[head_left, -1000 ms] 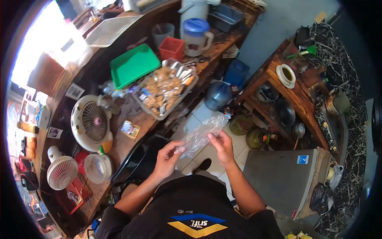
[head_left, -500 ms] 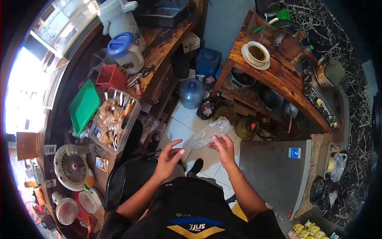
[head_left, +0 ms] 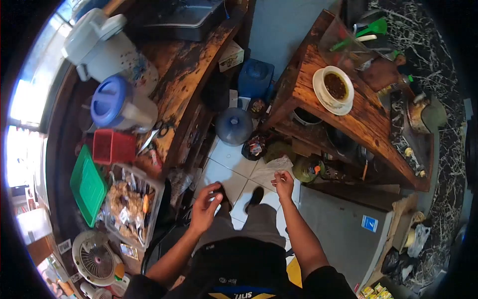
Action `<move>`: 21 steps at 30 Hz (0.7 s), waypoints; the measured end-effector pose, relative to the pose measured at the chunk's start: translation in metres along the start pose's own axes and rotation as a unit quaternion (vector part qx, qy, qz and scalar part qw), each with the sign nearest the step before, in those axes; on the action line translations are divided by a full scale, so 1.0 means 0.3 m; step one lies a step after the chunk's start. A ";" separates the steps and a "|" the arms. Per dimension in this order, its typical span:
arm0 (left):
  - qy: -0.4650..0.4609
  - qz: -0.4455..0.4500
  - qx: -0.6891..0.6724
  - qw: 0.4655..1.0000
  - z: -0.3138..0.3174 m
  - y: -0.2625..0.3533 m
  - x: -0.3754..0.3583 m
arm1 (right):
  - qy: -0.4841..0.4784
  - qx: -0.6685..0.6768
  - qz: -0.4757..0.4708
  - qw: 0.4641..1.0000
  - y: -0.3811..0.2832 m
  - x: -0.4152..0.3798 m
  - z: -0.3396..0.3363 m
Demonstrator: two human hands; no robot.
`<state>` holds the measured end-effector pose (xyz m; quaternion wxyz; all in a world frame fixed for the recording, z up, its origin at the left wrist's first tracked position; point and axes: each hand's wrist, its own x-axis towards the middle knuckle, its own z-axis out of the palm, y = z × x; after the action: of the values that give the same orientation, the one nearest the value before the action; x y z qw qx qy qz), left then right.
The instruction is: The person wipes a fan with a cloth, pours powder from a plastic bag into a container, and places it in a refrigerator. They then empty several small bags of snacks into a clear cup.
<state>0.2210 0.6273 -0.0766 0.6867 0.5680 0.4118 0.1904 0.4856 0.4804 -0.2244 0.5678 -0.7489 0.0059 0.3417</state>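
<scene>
A thin clear plastic bag (head_left: 271, 168) hangs from my right hand (head_left: 284, 186), whose fingers are pinched on it, above the tiled floor. My left hand (head_left: 205, 207) is raised to the left with its fingers apart and curved, holding nothing. Nearest to it on the left stands a clear plastic box (head_left: 154, 219) full of small wrapped brown pieces. A white bowl of dark sauce (head_left: 335, 85) rests on a saucer on the wooden table (head_left: 308, 87) at the upper right.
On the left counter (head_left: 199, 55) are a blue-lidded jug (head_left: 112, 102), a large flask (head_left: 107, 47), a red basket (head_left: 113, 146), a green lid (head_left: 87, 187) and a fan (head_left: 94, 257). A water bottle (head_left: 234, 126) and gas cylinder (head_left: 306, 169) stand on the floor. A grey fridge (head_left: 333, 224) is at right.
My left hand has let go of the bag and moved apart from it. The bag now hangs from my right hand alone. The view has shifted forward, and both feet show.
</scene>
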 end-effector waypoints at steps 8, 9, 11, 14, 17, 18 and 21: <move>0.202 -0.075 -0.029 0.976 0.073 -0.247 0.059 | 0.047 0.008 0.023 0.999 0.483 0.540 0.066; 0.211 -0.106 -0.012 0.972 0.097 -0.265 0.045 | 0.053 0.013 0.038 0.998 0.523 0.616 0.064; 0.218 -0.085 0.024 0.972 0.158 -0.339 -0.010 | 0.034 -0.049 0.043 0.997 0.637 0.770 0.053; 0.182 -0.107 0.125 0.970 0.217 -0.316 -0.033 | -0.006 -0.046 0.036 0.998 0.919 1.001 0.040; 0.209 -0.166 0.080 0.960 0.272 -0.312 -0.066 | -0.010 -0.166 -0.048 0.985 1.194 1.209 0.014; 0.199 -0.174 0.105 0.959 0.276 -0.304 -0.064 | 0.013 -0.325 -0.121 0.938 1.240 1.256 0.016; 0.229 -0.197 0.070 0.951 0.291 -0.302 -0.057 | 0.019 -0.240 -0.118 0.963 1.242 1.272 -0.008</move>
<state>0.2604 0.5349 -0.1540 0.5562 0.4636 0.6738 0.1474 0.6314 0.4908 -0.7373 0.4074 -0.8651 -0.1538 0.2490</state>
